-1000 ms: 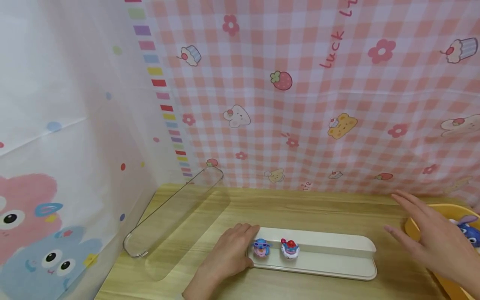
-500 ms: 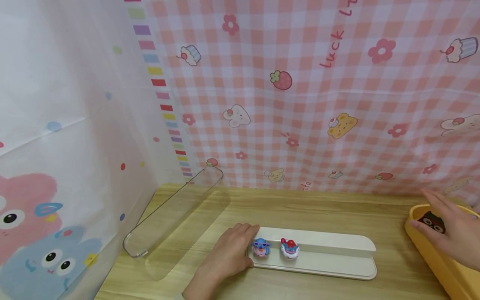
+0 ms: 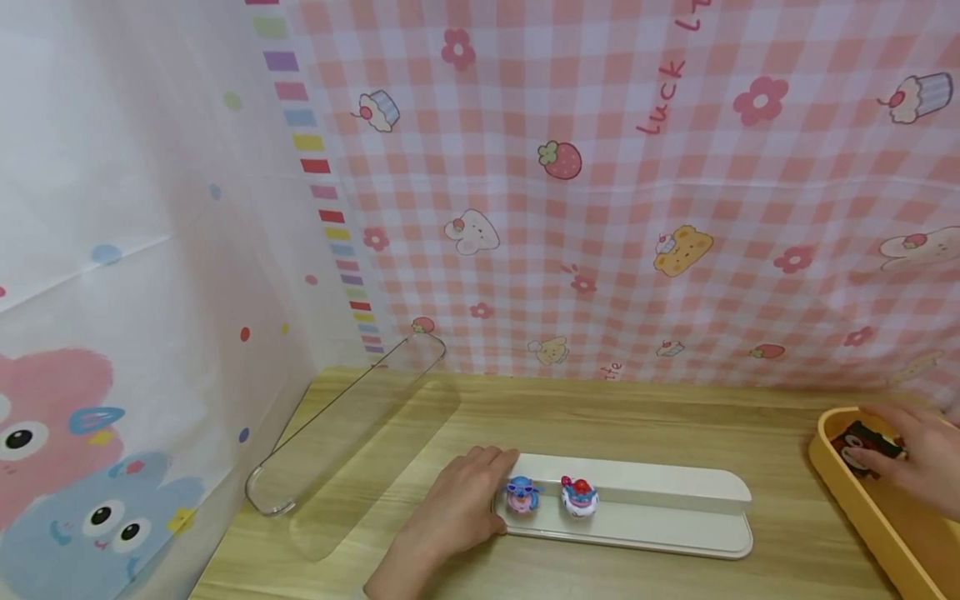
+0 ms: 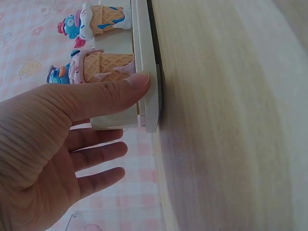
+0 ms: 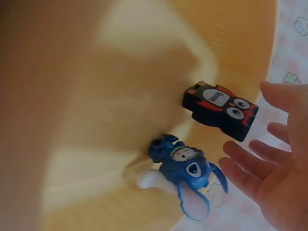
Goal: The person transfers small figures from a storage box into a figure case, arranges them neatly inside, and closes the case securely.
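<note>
My left hand grips the left end of a long white stepped display base, thumb against its front edge. On the base's lower step stand two small cone-shaped figurines: a pink-and-blue one with sunglasses, nearest that hand, and a white one with a red top. At far right, my right hand reaches into a yellow bin, fingers spread. Just off its fingertips in the right wrist view lies a black-and-red owl figure. Beside that is a blue long-eared figure.
A clear plastic cover leans on the wooden table at the left, near the white curtain. A pink checked cloth hangs along the back.
My right hand has moved right and down from beside the bin into it, around the owl figure. The left hand, white base and both figurines on it stay put.
</note>
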Action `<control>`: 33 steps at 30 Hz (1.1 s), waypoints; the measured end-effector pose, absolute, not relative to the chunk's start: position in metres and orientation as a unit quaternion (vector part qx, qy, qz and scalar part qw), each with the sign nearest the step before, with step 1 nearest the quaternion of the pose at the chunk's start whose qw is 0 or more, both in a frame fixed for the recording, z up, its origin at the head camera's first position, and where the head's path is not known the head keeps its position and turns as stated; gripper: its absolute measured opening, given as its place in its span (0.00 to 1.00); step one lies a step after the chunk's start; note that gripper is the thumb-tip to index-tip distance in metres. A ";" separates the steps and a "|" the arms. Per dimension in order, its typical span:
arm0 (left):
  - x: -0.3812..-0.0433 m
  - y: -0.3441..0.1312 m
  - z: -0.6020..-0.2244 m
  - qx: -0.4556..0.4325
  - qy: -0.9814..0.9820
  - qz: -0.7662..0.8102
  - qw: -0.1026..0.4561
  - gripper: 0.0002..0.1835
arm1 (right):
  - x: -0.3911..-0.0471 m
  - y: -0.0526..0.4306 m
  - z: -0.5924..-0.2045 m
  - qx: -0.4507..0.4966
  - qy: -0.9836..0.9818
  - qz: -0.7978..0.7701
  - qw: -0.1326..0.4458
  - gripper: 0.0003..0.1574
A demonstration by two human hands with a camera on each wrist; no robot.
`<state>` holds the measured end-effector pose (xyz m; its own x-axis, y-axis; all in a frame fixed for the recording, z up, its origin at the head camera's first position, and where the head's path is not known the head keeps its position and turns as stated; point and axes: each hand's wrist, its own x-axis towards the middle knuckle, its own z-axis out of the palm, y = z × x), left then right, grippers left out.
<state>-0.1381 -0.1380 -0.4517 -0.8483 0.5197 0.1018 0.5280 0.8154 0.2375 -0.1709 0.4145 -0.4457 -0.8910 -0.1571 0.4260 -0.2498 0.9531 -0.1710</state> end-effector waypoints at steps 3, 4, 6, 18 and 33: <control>-0.138 -0.138 -0.452 -0.272 -0.953 -0.130 0.013 0.48 | -0.174 0.417 -0.447 0.113 -0.968 0.097 0.200 0.41; -0.138 -0.138 -0.452 -0.271 -0.954 -0.130 0.012 0.48 | -0.174 0.417 -0.447 0.116 -0.969 0.093 0.198 0.40; -0.137 -0.138 -0.452 -0.270 -0.954 -0.131 0.010 0.48 | -0.175 0.418 -0.447 0.123 -0.970 0.092 0.189 0.39; -0.136 -0.138 -0.453 -0.271 -0.953 -0.133 0.009 0.48 | -0.178 0.423 -0.454 0.164 -0.961 0.101 0.197 0.29; -0.137 -0.137 -0.452 -0.267 -0.956 -0.124 0.002 0.48 | -0.172 0.424 -0.458 0.166 -0.924 0.209 0.274 0.27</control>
<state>-0.1366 -0.1367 -0.4517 -0.8572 0.5101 0.0707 0.5112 0.8265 0.2358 -0.1717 0.4241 -0.4579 -0.7942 -0.1929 0.5762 -0.4218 0.8576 -0.2942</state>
